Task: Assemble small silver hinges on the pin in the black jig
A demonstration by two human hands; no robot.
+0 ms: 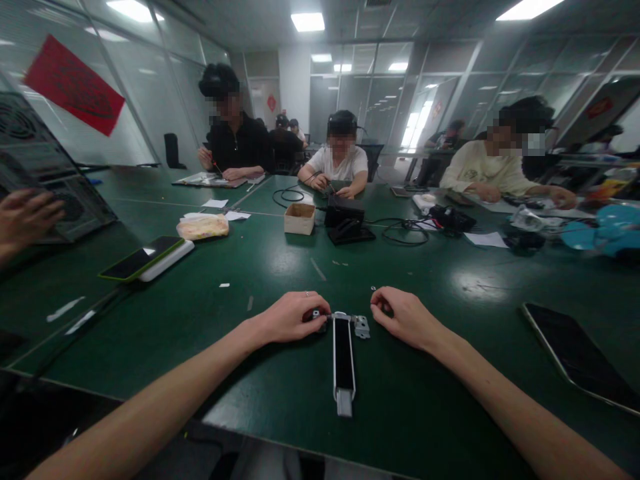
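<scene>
"Nearest of all, my left forearm (160, 400) and right forearm (510, 397) slant in over the worktop (425, 413) from the lower corners."

"And each grip?"

"Left hand (293, 317): thumb and fingers closed on a small metal fitting (316, 313), beside the far end of the bar (343, 353). Right hand (405, 317): fingers curled, just beside a bracket (362, 327) but apart from it; whether they pinch anything, I cannot tell. One tiny metal piece (373, 288) shows just beyond them."

"Why that way?"

"My left hold probably steadies the far end. With the bar lying on the worktop, its weight looks borne, so a light pinch should do. My right, set off to the side, seems to leave the bracket uncovered."

"Which way does the bar point?"

"Its long axis runs almost straight away from me, pale tip (345, 403) my way and a shade rightward, far end between my hands, fitting and bracket to either side."
</scene>
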